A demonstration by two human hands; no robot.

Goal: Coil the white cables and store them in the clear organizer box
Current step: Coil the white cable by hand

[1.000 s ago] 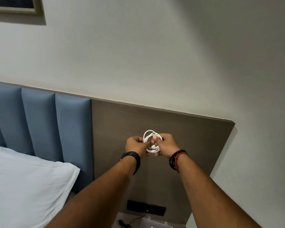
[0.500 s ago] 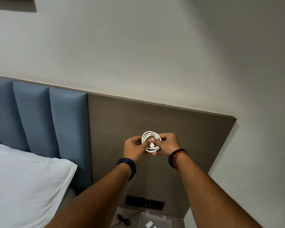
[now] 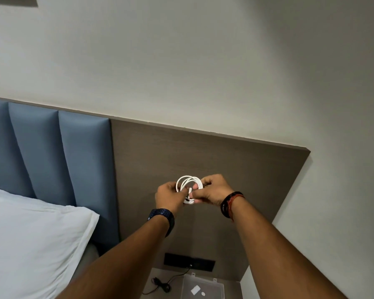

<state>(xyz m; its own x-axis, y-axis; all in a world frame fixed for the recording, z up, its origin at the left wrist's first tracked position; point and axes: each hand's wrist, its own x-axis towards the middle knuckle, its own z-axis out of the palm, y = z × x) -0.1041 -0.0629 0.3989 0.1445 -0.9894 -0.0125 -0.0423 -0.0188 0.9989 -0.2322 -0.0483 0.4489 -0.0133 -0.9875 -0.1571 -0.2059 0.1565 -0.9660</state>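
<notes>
A white cable, wound into a small round coil, is held up in front of the brown headboard panel. My left hand pinches the coil's left side and my right hand grips its right side and lower end; the bottom of the coil is hidden by my fingers. The clear organizer box sits far below on the bedside table, partly cut off by the frame's bottom edge, with small white items inside.
A black cable lies on the bedside table left of the box, plugged into a dark socket strip. A white pillow and blue padded headboard fill the left side.
The view has tipped down, showing more of the table and box. Both hands still hold the coil; the fingers have shifted slightly around its lower part.
</notes>
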